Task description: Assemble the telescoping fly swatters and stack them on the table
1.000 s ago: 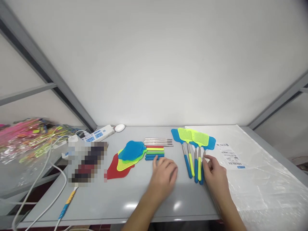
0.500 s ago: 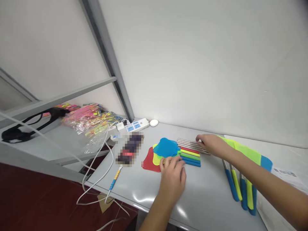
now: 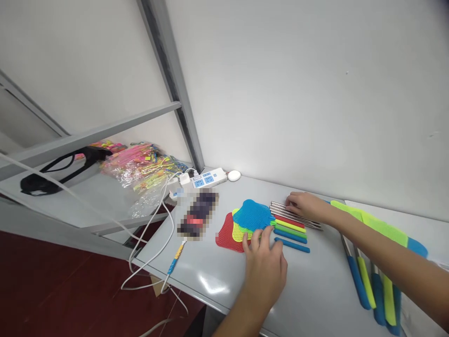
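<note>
My left hand (image 3: 264,264) lies on the grey table (image 3: 315,295), fingers apart, its tips by one blue handle sleeve (image 3: 292,245) that lies apart from the row of red, yellow, green and blue sleeves (image 3: 290,227). My right hand (image 3: 304,205) reaches across and rests its fingers on the bundle of metal rods (image 3: 296,216); whether it grips them I cannot see. A stack of blue, yellow and red swatter heads (image 3: 245,220) lies left of the sleeves. Several assembled blue and yellow-green fly swatters (image 3: 375,262) lie at the right, partly under my right forearm.
A white power strip (image 3: 208,178) with cables, a small white object (image 3: 234,175) and a blurred dark item (image 3: 197,220) sit at the table's left end. A bag of bright plastic parts (image 3: 136,164) and a black strap (image 3: 59,173) lie on the side shelf. Floor shows beyond the table's left edge.
My view swung left. My right hand left the assembled swatters and reached to the metal rods. One blue sleeve now lies apart from the row, by my left fingertips.
</note>
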`<state>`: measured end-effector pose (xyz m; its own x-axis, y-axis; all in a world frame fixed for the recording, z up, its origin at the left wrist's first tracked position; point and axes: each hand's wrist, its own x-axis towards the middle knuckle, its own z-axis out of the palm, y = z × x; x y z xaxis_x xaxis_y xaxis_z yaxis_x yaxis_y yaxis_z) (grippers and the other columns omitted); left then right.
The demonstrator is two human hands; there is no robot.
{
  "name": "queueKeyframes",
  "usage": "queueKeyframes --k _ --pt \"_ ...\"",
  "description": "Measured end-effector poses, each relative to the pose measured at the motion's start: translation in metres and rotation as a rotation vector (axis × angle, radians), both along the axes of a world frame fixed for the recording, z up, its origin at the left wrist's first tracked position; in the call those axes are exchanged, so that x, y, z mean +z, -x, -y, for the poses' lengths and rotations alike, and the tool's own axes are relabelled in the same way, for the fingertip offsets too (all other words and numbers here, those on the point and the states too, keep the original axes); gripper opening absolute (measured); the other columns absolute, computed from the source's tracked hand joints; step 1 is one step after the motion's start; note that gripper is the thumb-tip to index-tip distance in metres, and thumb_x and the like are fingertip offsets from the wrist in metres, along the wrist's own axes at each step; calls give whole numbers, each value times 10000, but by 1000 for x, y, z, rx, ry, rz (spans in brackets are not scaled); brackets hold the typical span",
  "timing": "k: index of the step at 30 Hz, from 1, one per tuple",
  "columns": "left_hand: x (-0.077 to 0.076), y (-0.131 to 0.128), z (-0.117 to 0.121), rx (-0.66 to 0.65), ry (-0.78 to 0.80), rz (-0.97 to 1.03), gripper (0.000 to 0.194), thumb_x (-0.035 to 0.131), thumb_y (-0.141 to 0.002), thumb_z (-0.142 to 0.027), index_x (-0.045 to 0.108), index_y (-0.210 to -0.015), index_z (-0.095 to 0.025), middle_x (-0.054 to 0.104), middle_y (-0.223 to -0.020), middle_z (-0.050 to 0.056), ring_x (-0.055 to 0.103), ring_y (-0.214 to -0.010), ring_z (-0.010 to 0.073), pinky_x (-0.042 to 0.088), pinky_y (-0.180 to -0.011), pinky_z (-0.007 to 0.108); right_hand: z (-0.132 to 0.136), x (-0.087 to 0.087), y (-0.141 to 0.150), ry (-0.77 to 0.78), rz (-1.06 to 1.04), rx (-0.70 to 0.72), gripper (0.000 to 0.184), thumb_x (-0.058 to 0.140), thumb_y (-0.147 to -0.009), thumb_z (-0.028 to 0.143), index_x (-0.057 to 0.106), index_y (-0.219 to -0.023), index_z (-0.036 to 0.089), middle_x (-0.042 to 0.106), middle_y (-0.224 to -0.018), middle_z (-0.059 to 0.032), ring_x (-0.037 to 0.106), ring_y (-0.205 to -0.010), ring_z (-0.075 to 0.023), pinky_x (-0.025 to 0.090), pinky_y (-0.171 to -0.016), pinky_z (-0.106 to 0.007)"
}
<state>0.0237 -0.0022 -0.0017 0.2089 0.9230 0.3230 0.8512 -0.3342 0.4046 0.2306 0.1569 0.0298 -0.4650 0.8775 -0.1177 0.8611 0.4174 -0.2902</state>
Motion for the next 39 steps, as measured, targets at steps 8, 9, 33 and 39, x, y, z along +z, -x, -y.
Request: queueKeyframes --k 8,9,33,39 --pt "1 -1 3 -87 -12 -27 160 607 -872 -330 651 -1022 -297 445 -1453 30 416 -1235 310 291 -1036 626 -12 -4 -4 143 8 -57 204 551 -935 340 671 -945 175 681 -937 -48 631 -799 -173 502 -723 -304" --pt "-1 -1 3 -106 -16 -43 121 618 -870 -329 651 -978 -285 443 -1456 27 412 -1243 312 282 -1038 630 -12 -5 -4 159 15 -58 225 560 -940 353 656 -1028 169 670 -1012 -55 637 -852 -177 524 -761 -332" --pt "3 23 24 -263 274 499 241 302 -1021 -322 518 -989 -218 595 -928 37 562 -879 191 420 -788 303 242 0 -8 -203 -195 -292 351 327 -1024 375 604 -1195 243 697 -1032 -62 670 -933 -219 509 -781 -341" --pt "6 22 22 -334 232 461 224 319 -1007 -292 519 -940 -217 581 -900 29 549 -858 182 415 -773 289 255 -1 -9 -303 -134 -343 336 346 -1027 359 623 -1174 238 684 -916 -44 671 -843 -191 490 -707 -292"
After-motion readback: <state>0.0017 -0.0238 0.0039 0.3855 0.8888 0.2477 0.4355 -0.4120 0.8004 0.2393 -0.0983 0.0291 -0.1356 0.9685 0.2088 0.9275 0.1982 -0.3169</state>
